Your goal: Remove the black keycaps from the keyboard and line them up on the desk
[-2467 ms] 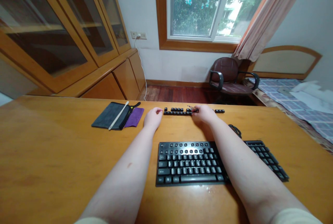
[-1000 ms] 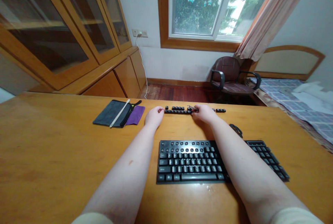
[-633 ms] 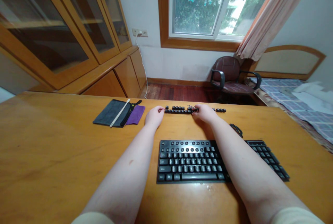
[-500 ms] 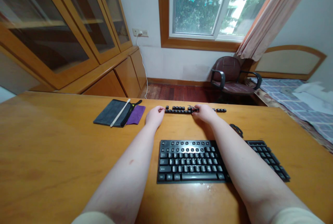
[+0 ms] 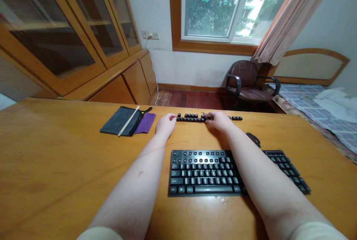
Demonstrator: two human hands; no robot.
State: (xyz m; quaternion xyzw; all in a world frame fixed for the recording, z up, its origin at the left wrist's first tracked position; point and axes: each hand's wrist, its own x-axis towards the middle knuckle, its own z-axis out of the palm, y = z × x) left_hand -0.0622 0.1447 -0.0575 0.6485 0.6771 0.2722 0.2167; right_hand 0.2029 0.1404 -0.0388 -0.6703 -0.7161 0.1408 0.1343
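Note:
Loose black keycaps (image 5: 191,119) lie in two rows near the far edge of the desk. At the left end of the rows, the fingers of my left hand (image 5: 166,125) are closed together by the end keycap; whatever they pinch is too small to make out. My right hand (image 5: 220,121) is closed around a thin metal tool (image 5: 205,115) among the keycaps, its fingertips partly hidden. Closer to me lies a black keyboard (image 5: 205,173), its upper two rows mostly bare of caps. My right forearm crosses over the keyboard and hides part of it.
Left of my hands lie a dark grey zip pouch (image 5: 115,121), a pale flat stick (image 5: 128,121) across it and a purple cloth (image 5: 145,123). A coiled black cable (image 5: 253,139) sits behind the keyboard. Beyond the wooden desk (image 5: 69,165) stands an office chair (image 5: 245,78).
Hardly anything differs. Both hands stay in place at the keycap rows, with only a very slight shift of the right fingertips.

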